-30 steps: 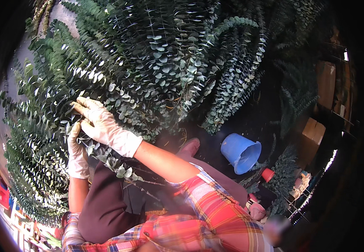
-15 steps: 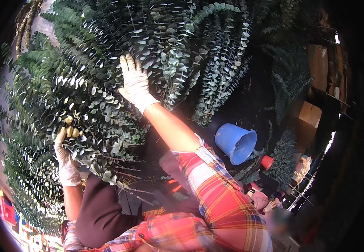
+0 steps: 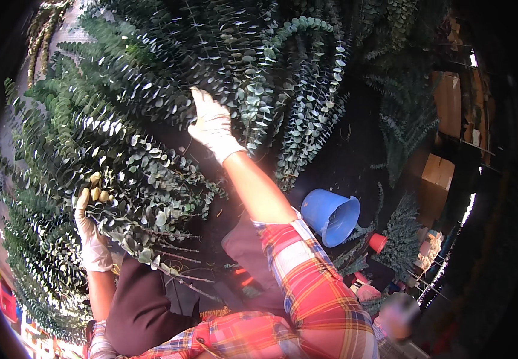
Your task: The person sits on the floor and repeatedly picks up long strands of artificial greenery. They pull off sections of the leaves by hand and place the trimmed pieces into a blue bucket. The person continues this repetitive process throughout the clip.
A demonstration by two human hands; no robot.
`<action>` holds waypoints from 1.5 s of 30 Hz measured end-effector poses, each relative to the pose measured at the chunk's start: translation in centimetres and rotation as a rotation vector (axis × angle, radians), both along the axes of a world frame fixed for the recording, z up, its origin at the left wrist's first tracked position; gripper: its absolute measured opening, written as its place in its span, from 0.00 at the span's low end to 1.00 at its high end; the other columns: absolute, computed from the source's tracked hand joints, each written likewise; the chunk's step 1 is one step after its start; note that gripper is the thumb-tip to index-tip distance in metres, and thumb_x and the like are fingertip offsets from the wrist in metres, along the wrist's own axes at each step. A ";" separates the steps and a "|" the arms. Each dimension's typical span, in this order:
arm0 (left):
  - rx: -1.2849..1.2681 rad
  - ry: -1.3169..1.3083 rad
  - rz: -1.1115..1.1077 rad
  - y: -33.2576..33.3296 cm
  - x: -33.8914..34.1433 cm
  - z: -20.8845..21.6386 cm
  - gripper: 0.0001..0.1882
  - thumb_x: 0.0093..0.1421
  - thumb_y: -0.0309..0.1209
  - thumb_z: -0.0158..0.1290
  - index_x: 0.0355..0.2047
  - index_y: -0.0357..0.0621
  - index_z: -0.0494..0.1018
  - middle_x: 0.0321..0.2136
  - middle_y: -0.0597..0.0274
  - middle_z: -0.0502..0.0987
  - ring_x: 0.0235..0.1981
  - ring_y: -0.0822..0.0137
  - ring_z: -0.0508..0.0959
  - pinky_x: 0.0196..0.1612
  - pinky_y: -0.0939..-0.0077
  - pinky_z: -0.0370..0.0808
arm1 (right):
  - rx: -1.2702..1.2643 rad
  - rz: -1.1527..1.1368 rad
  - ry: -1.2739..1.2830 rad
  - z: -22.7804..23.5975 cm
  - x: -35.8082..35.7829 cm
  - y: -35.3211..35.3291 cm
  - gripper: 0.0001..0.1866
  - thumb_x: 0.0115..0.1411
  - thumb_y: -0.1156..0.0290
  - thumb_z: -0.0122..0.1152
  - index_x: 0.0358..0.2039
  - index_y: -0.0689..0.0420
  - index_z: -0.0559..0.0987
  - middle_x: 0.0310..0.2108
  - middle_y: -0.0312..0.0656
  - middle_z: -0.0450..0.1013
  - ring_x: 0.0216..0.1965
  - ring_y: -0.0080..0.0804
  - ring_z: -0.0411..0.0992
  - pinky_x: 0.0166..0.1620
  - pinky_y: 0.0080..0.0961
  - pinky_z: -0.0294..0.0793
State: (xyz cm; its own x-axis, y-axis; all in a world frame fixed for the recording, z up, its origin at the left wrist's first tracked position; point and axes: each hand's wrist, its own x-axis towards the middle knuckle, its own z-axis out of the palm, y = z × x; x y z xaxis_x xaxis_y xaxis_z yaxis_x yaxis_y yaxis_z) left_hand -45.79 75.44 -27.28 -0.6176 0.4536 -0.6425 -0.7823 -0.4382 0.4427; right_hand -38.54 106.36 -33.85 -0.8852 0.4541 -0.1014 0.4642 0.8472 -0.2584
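Note:
My left hand (image 3: pixel 94 242), in a pale glove with yellowish fingertips, is closed around a bunch of leafy eucalyptus branches (image 3: pixel 163 200). Its bare stem ends stick out to the right above my lap. My right hand (image 3: pixel 213 127), also in a pale glove, is at the near edge of a large pile of eucalyptus (image 3: pixel 235 51). Its fingers are stretched out with the thumb apart, and no stem shows in its grasp. Leaves lie right beside the fingertips.
To the right a blue bucket (image 3: pixel 330 216) lies tipped on the dark floor, near a small red pot (image 3: pixel 378 242). Cardboard boxes (image 3: pixel 437 179) stand farther right, beside more greenery (image 3: pixel 401 236). Another person (image 3: pixel 397 317), blurred, is at the lower right.
My right hand has drawn right and slightly toward me, baring dark floor between the held bunch and the pile. The left hand keeps its grip on the branches.

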 end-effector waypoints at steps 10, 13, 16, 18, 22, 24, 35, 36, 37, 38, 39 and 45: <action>-0.057 0.000 0.012 -0.1 0.1 -0.4 0.22 0.55 0.32 0.51 0.46 0.29 0.65 0.21 0.68 0.69 0.25 0.70 0.70 0.34 0.73 0.70 | 0.059 -0.039 -0.311 -1.2 1.8 -1.5 0.55 0.34 0.59 0.70 0.60 0.58 0.48 0.58 0.50 0.54 0.50 0.47 0.64 0.48 0.33 0.70; 0.010 -0.012 -0.005 0.3 0.0 -0.2 0.20 0.55 0.31 0.50 0.45 0.30 0.66 0.21 0.67 0.70 0.26 0.69 0.71 0.35 0.71 0.72 | -0.008 -0.122 -0.212 -2.0 1.5 -1.3 0.51 0.36 0.65 0.67 0.59 0.58 0.49 0.53 0.53 0.57 0.45 0.49 0.67 0.45 0.33 0.71; 0.061 -0.021 0.030 -1.1 0.1 -0.6 0.20 0.56 0.31 0.50 0.45 0.29 0.65 0.22 0.64 0.70 0.26 0.68 0.71 0.37 0.70 0.72 | -0.286 -0.211 -0.250 1.1 0.5 -1.4 0.49 0.36 0.66 0.64 0.60 0.57 0.51 0.46 0.52 0.65 0.44 0.49 0.68 0.45 0.32 0.70; 0.093 -0.055 0.048 -1.2 0.3 -0.8 0.20 0.56 0.30 0.49 0.45 0.29 0.65 0.23 0.62 0.70 0.26 0.67 0.71 0.37 0.69 0.72 | -0.660 -0.185 -0.112 4.9 0.4 -0.6 0.38 0.37 0.72 0.61 0.54 0.59 0.63 0.37 0.42 0.73 0.39 0.33 0.72 0.43 0.25 0.70; 0.145 -0.038 0.066 -1.5 0.4 -0.8 0.22 0.55 0.30 0.50 0.47 0.28 0.64 0.23 0.63 0.70 0.27 0.67 0.71 0.37 0.70 0.73 | -1.653 -0.279 0.076 8.2 0.6 1.8 0.29 0.45 0.74 0.60 0.50 0.61 0.67 0.40 0.39 0.72 0.39 0.24 0.70 0.44 0.22 0.71; 0.146 -0.042 0.078 -1.0 0.3 -0.2 0.22 0.55 0.30 0.50 0.47 0.27 0.64 0.22 0.64 0.69 0.27 0.68 0.71 0.37 0.70 0.73 | -2.094 -0.431 0.147 7.7 1.6 1.5 0.25 0.49 0.69 0.59 0.48 0.61 0.68 0.39 0.38 0.72 0.36 0.25 0.71 0.40 0.21 0.71; 0.095 -0.007 0.104 0.5 -0.1 0.2 0.19 0.56 0.29 0.49 0.45 0.30 0.66 0.22 0.63 0.71 0.25 0.69 0.73 0.36 0.71 0.74 | -1.073 -0.402 0.058 -4.5 5.5 3.1 0.20 0.57 0.63 0.51 0.49 0.58 0.70 0.33 0.39 0.72 0.32 0.29 0.71 0.39 0.23 0.70; 0.065 0.003 0.114 0.4 0.2 0.1 0.18 0.56 0.29 0.48 0.45 0.30 0.67 0.22 0.63 0.71 0.25 0.68 0.73 0.35 0.71 0.75 | -0.966 -0.423 0.044 -4.6 5.4 3.0 0.21 0.55 0.63 0.54 0.48 0.58 0.70 0.37 0.40 0.72 0.36 0.29 0.70 0.42 0.23 0.68; 0.054 0.029 0.129 0.4 -0.1 -0.2 0.18 0.56 0.29 0.49 0.45 0.31 0.67 0.23 0.62 0.73 0.25 0.69 0.74 0.34 0.72 0.75 | -0.858 -0.439 0.042 -4.8 4.6 3.2 0.23 0.52 0.63 0.57 0.47 0.58 0.71 0.41 0.42 0.72 0.39 0.29 0.70 0.45 0.22 0.67; -0.042 0.016 0.183 -1.0 -0.1 -0.4 0.17 0.56 0.29 0.50 0.44 0.32 0.68 0.24 0.62 0.73 0.25 0.70 0.75 0.34 0.74 0.76 | -0.707 -0.369 0.007 -1.2 2.5 1.0 0.26 0.49 0.63 0.61 0.48 0.59 0.70 0.42 0.43 0.71 0.41 0.29 0.69 0.46 0.22 0.66; -0.038 0.023 0.208 -1.4 0.2 0.1 0.17 0.56 0.29 0.50 0.44 0.32 0.68 0.24 0.62 0.74 0.25 0.70 0.75 0.33 0.74 0.76 | -0.623 -0.392 0.038 1.7 1.5 -0.6 0.32 0.44 0.66 0.65 0.50 0.63 0.68 0.43 0.44 0.71 0.42 0.29 0.69 0.46 0.22 0.66; -0.041 0.036 0.073 -0.8 -0.1 0.8 0.19 0.55 0.30 0.51 0.46 0.32 0.67 0.23 0.63 0.72 0.26 0.71 0.74 0.34 0.77 0.74 | -1.126 -0.475 0.145 3.2 1.8 0.7 0.32 0.49 0.68 0.63 0.55 0.58 0.64 0.45 0.42 0.69 0.44 0.28 0.67 0.47 0.23 0.67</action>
